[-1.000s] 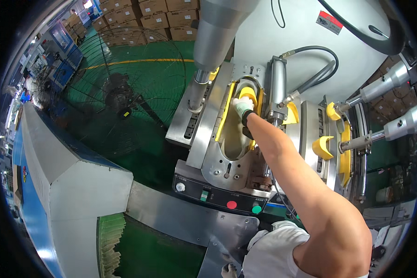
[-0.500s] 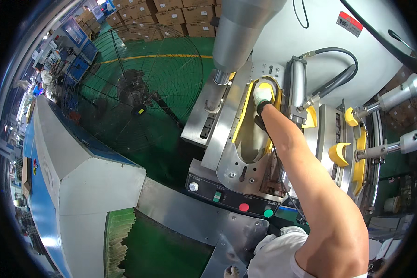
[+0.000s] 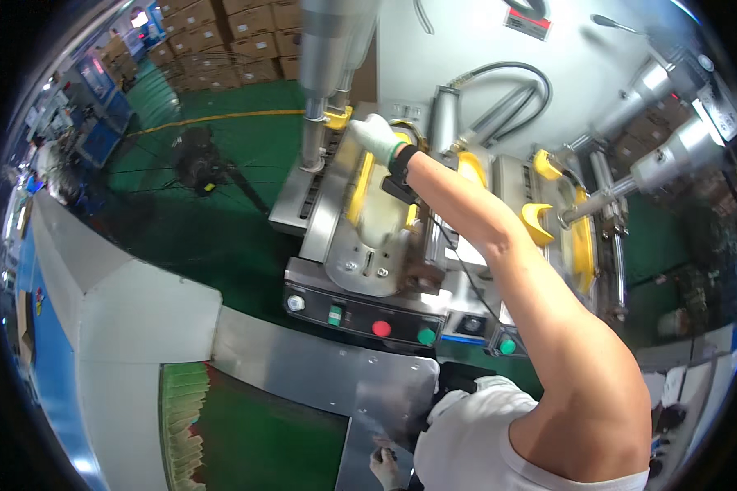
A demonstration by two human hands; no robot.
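Currently, the right hand [image 3: 375,137] is near the yellow-edged trough [image 3: 359,195]; its fingers' grip I cannot tell.

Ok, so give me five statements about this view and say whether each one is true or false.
1. The white-gloved right hand is higher in the picture than the left hand. True.
2. The left hand is pressing the round red button. False: the left hand is near the bottom edge, apart from that button.
3. A black band circles the bare right forearm near the hand. True.
4. On the long black control panel, the round green button is left of the red one. False: it is to the right.
5. Brown cardboard boxes are stacked beyond the yellow floor line. True.
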